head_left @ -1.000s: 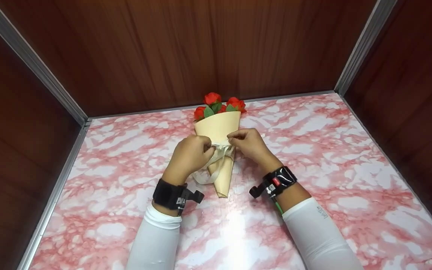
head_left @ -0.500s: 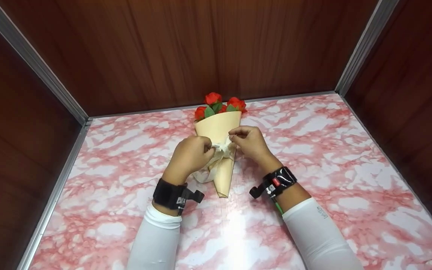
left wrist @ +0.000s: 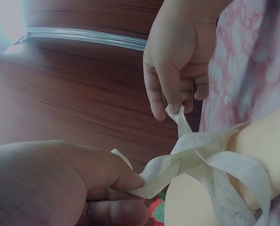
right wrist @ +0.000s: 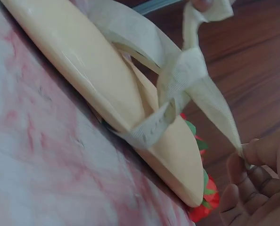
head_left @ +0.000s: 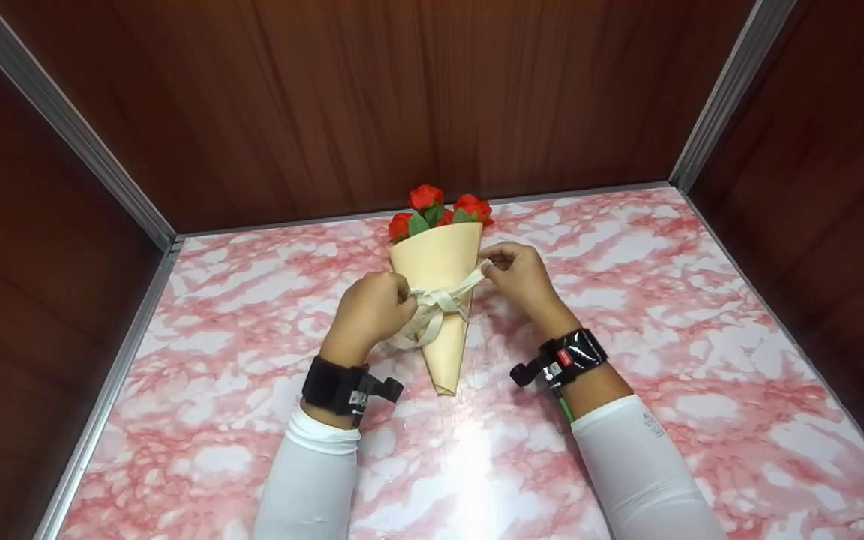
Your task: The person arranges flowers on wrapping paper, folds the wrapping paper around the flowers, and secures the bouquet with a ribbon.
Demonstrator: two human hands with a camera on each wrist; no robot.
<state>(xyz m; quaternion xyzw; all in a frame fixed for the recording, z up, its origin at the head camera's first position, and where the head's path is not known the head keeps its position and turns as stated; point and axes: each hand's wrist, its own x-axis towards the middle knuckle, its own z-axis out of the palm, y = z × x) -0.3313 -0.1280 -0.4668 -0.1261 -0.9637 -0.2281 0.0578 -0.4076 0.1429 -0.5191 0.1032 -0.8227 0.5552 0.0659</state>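
Observation:
A bouquet of red artificial-looking roses (head_left: pixel 426 198) with green leaves lies in a cone of cream wrapping paper (head_left: pixel 436 255), its narrow end toward me. Around the cone's middle runs a cream ribbon (head_left: pixel 441 301), knotted in front with a loop and a tail hanging to the left. My left hand (head_left: pixel 373 309) pinches the ribbon left of the knot. On the other side, my right hand (head_left: pixel 523 281) holds a ribbon end between thumb and fingers, stretched up and to the right. Faint printed lettering shows on the ribbon (right wrist: pixel 152 129) in the right wrist view.
The bouquet lies on a table (head_left: pixel 612 360) with a pink and white marbled top. Dark wood panels (head_left: pixel 432 97) stand at the back and both sides, joined by metal corner strips (head_left: pixel 728 97). Each wrist wears a black camera strap (head_left: pixel 573 357).
My right hand has moved right, drawing its ribbon end out from the knot. My left hand has shifted slightly left. A knot with loops now shows between the hands; the bouquet has stayed put.

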